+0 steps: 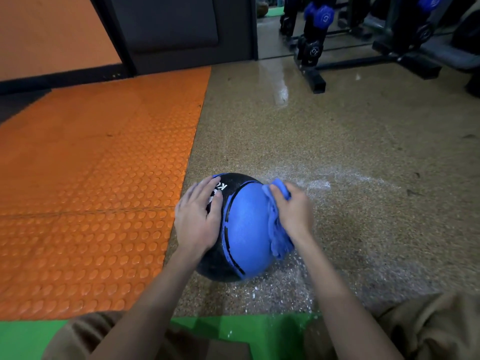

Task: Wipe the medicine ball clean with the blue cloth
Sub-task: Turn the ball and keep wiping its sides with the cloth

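left hand [197, 216] flat on medicine ball [246, 229] | right hand [293, 211] clutches blue cloth [279, 242]

Open floor [350, 152] before dumbbell rack [337, 55]

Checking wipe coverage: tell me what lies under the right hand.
Under the right hand lies the bunched blue cloth, pressed against the right side of the medicine ball. The ball surface beneath the cloth is covered and cannot be seen.
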The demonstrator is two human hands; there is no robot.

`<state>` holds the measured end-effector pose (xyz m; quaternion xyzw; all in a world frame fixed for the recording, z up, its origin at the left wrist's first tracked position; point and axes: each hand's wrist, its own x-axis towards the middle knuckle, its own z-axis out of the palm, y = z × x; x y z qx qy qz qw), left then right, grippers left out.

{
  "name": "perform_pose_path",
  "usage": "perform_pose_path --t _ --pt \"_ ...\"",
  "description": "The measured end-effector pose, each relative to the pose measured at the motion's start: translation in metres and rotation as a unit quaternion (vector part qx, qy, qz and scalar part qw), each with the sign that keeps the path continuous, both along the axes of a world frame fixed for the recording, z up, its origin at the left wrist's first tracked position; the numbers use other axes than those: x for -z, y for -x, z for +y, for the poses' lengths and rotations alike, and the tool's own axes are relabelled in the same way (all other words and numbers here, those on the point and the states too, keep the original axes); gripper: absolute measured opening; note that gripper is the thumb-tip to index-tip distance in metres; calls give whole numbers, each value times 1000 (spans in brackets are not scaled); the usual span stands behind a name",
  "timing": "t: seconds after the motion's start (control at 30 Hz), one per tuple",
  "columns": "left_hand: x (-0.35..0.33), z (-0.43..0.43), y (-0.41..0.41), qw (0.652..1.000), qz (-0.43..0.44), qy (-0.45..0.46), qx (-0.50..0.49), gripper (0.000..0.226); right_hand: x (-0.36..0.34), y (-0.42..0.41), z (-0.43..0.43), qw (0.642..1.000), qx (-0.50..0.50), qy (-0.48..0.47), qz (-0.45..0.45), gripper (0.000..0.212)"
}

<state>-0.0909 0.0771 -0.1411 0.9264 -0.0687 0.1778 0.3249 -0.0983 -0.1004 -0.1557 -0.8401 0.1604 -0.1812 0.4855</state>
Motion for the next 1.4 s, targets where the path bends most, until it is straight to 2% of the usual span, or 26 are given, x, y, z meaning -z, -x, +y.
perform_pose_path --t 0.03,0.1,0.13,0.2,0.27,0.33,0.47,0.57,0.7,0.83,0.9,0.97,1.03,1.07,1.13,1.27,1.33,1.4 --pt "-2 -3 0 1000 4 -2 -9 64 -1 -2 -6 999 13 -26 45 35" --pt "-5 -10 -2 1000 8 -16 -17 66 -8 0 1 998 13 29 52 28" --pt "-5 -11 -5 999 12 -24 -19 66 -13 4 11 996 4 88 17 25" --pt "-7 -13 -12 999 27 -29 -24 62 -16 18 36 974 10 204 -101 30" --pt "-11 -14 -18 999 41 -21 -25 55 -3 33 50 944 11 262 -202 26" --pt "-14 -13 -21 998 47 -8 -30 49 23 45 53 925 -11 273 -265 19" --pt "-18 -11 -28 995 82 24 -58 33 63 66 48 913 -39 272 -302 16" --pt "-19 -10 -27 995 79 19 -58 33 40 51 50 929 -10 248 -275 17" --pt "-16 -11 -27 993 77 9 -92 36 -14 9 58 948 49 261 -176 31" --pt "-16 -5 -27 984 107 50 -135 36 11 14 52 936 2 267 -227 32" --pt "-16 1 -26 979 119 77 -145 36 41 34 47 957 0 194 -216 44" --pt "-15 7 -22 975 120 100 -155 37 58 47 47 989 38 28 -137 56" --pt "-11 11 -17 973 113 115 -167 38 60 44 51 992 81 -76 -54 47" --pt "-9 12 -14 972 108 117 -172 39 55 42 54 992 107 -61 -38 41" --pt "-5 16 -6 969 99 127 -187 40 35 45 67 989 115 23 -93 37" --pt "0 27 5 959 86 173 -209 39 30 55 84 960 -24 168 -221 24" --pt "2 34 12 956 80 199 -202 38 38 51 77 966 -21 138 -217 27" --pt "3 40 20 957 76 200 -197 39 43 51 64 989 19 68 -130 26"
